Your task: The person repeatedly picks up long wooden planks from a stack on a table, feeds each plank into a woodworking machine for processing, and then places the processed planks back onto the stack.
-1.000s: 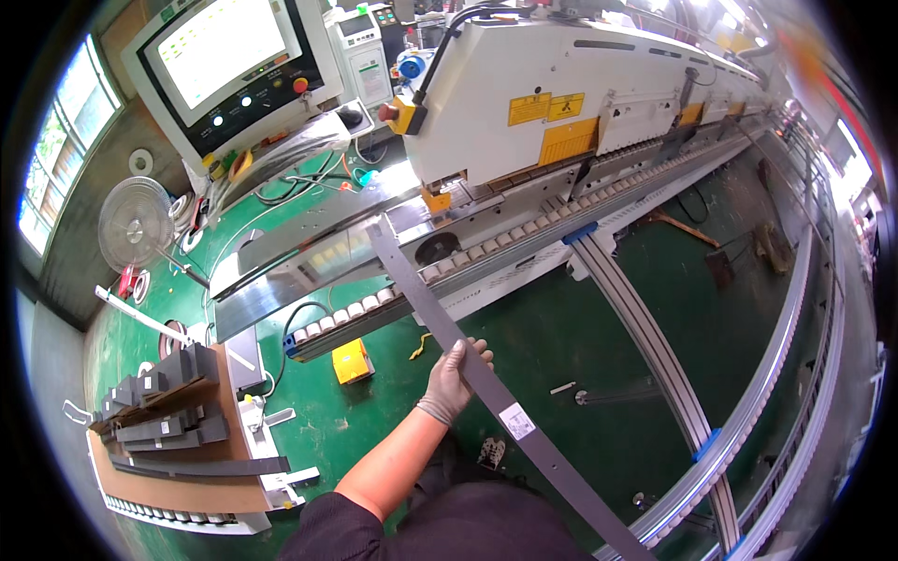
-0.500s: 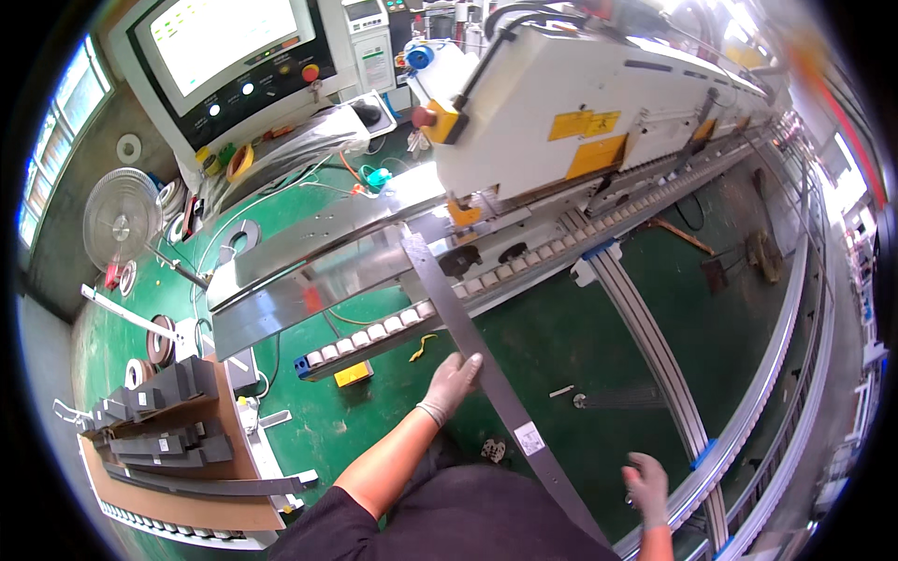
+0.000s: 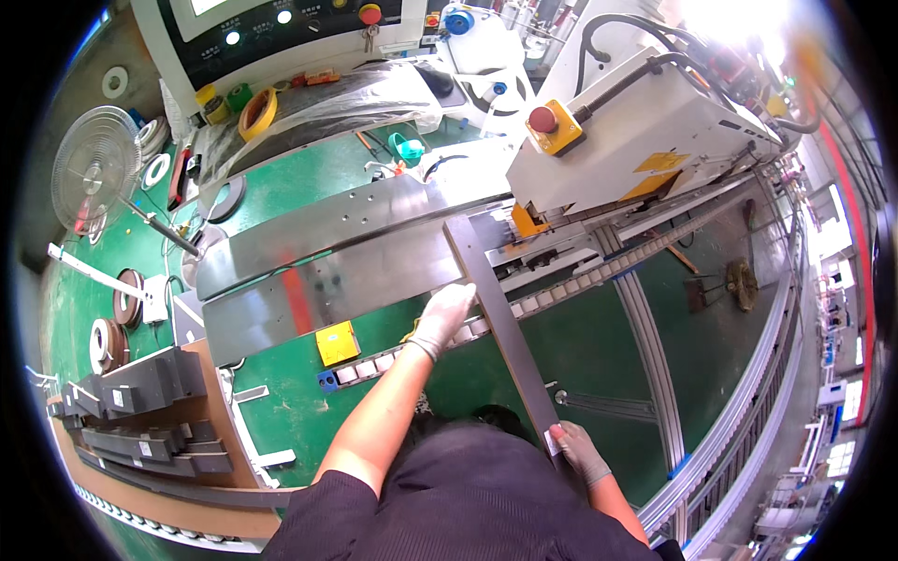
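Observation:
A long, narrow grey board [image 3: 510, 337] slants from the machine's steel table toward my body. Its far end lies over the table [image 3: 374, 271], beside the orange guard at the machine's mouth. My gloved left hand [image 3: 444, 318] grips the board's left edge near the far end, above the roller track [image 3: 538, 301]. Close to my body, my gloved right hand [image 3: 582, 452] closes on the board's near end, by a white label [image 3: 553, 441] that it partly covers. The fingertips under the board are hidden.
A white machine [image 3: 645, 140] with a red stop button [image 3: 542, 120] stands ahead. At left, a cart [image 3: 210, 374] carries stacked grey boards [image 3: 140, 388], with a fan [image 3: 94, 168] behind. Metal rails [image 3: 730, 449] curve along the right. A yellow box [image 3: 337, 343] sits by the track.
My right hand, off the board before, now holds its near end. The board and my left hand are farther forward, over the steel table. My view has shifted closer to the machine.

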A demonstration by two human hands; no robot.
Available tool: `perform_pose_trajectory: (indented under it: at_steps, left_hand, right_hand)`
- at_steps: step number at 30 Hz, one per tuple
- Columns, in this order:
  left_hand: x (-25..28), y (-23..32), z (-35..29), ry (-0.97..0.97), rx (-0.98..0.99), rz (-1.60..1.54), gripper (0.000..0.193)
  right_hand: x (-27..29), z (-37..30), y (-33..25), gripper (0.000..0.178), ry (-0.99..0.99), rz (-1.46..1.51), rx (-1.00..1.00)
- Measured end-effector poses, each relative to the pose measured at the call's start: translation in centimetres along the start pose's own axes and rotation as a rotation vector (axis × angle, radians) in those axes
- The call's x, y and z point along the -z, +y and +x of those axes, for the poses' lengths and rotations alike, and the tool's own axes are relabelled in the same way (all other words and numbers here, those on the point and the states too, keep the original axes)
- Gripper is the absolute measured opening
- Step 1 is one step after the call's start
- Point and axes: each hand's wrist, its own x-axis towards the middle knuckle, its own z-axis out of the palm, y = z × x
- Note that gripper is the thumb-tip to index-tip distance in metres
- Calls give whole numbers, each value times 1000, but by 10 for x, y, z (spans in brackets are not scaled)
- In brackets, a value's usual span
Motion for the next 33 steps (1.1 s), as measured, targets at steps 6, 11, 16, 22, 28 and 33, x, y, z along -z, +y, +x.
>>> perform_pose_trajectory:
  at_steps: [6,11,16,22,28,33]
  left_hand:
    - [-28,-10,26,92,51,214,30]
    - [-34,0,28,182,512,-554,43]
    - [-37,12,31,155,635,-828,46]
    - [-42,47,59,78,590,-597,47]
    - [-80,58,95,18,552,-426,47]
    - [-108,94,137,85,667,-640,29]
  right_hand:
    - [0,20,-19,62,-6,-12,-52]
    - [-7,19,0,65,64,-109,32]
    - [7,20,-9,59,25,-118,-9]
    - [50,35,-13,51,7,-86,65]
    - [88,52,14,45,22,-41,19]
    - [137,72,23,42,13,72,-26]
